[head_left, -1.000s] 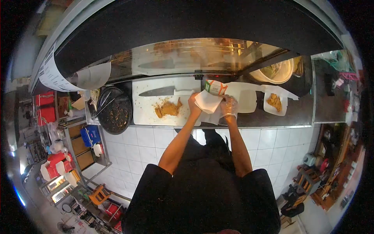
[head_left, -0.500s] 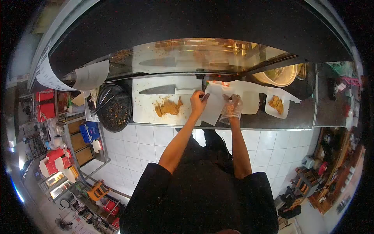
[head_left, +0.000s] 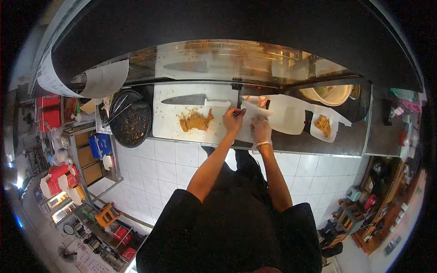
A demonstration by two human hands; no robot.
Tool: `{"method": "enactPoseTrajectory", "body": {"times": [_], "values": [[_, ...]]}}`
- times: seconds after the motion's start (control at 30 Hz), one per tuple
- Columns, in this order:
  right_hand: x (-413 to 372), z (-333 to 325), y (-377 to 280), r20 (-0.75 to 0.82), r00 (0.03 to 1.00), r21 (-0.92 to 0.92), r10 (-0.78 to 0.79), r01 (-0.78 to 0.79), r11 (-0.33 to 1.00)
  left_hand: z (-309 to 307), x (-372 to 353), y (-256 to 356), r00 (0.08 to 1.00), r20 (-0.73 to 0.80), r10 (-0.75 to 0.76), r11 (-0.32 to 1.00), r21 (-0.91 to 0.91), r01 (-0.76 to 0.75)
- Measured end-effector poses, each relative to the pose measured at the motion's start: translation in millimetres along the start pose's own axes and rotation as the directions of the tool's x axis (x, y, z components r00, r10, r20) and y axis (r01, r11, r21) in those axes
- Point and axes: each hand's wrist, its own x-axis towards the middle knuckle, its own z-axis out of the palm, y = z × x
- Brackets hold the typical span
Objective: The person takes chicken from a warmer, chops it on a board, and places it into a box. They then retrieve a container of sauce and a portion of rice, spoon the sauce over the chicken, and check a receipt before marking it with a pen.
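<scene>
My bare left hand (head_left: 233, 120) pinches the left edge of a sheet of white paper (head_left: 256, 109), whose upper part is folded or curled over. My right hand (head_left: 261, 130), in a clear plastic glove, has its fingers closed at the paper's lower right side; the fingertips are partly hidden. Left of my hands, a white cutting board (head_left: 166, 120) holds a large knife (head_left: 184, 99) and chopped, browned fried food (head_left: 195, 122) with crumbs. To the right are an open white box (head_left: 287, 116) and a smaller box (head_left: 318, 135) with fried pieces (head_left: 322, 125) inside.
A round black tray (head_left: 119, 136) with crumbs and tongs (head_left: 119, 113) stands at the counter's left. At the back right is a round tub (head_left: 334, 95). A glass-fronted case (head_left: 218, 63) borders the counter's back. Loose printed paper (head_left: 107, 78) hangs at upper left.
My right hand has moved left and slightly down, from the paper's right edge onto its lower part. The paper's top now folds over. My left hand stays at its left edge.
</scene>
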Motion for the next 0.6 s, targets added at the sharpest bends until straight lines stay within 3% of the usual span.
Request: {"method": "enactPoseTrajectory", "body": {"times": [0.07,0.13,0.2,0.23,0.3,0.37,0.43,0.47,0.5,0.53,0.57,0.6], "values": [[5,7,3,0.218,0.971,-0.076,0.099,-0.085,0.994,-4,-2,9,0.999,-0.043,-0.015,1.000,0.019,0.016],[11,7,6,0.204,0.978,-0.116,0.043,-0.020,0.993,-5,-7,14,0.991,-0.021,-0.135,0.986,0.094,0.136],[18,5,4,0.189,0.982,-0.159,-0.012,0.042,0.986,-3,-7,13,0.996,-0.044,-0.076,0.987,0.142,0.081],[18,12,5,0.209,0.978,-0.210,0.014,0.031,0.977,-3,-7,15,0.998,-0.064,-0.013,0.981,0.193,0.025],[19,25,10,0.231,0.972,-0.261,0.036,0.026,0.965,-3,-8,19,0.997,-0.065,-0.029,0.983,0.178,0.040],[19,31,14,0.153,0.984,-0.146,0.089,-0.067,0.987,-7,-12,21,0.997,-0.065,-0.047,0.985,0.163,0.057],[19,30,17,0.213,0.973,-0.189,0.086,-0.045,0.981,-16,-17,24,0.991,0.013,0.131,0.957,0.260,-0.129],[21,28,18,0.269,0.959,-0.228,0.085,-0.022,0.973,-17,-23,28,0.991,0.011,0.131,0.958,0.257,-0.129],[23,24,18,0.270,0.959,-0.230,0.083,-0.020,0.973,-19,-29,33,0.925,0.089,0.369,0.880,0.286,-0.379],[25,17,15,0.276,0.957,-0.177,0.092,-0.043,0.983,-18,-34,33,0.797,0.174,0.579,0.742,0.294,-0.603],[26,11,12,0.284,0.953,-0.124,0.101,-0.068,0.990,-18,-33,34,0.799,0.173,0.576,0.744,0.294,-0.600],[27,10,11,0.289,0.952,-0.124,0.100,-0.067,0.990,-18,-33,33,0.769,0.313,0.558,0.678,0.362,-0.639]]}}
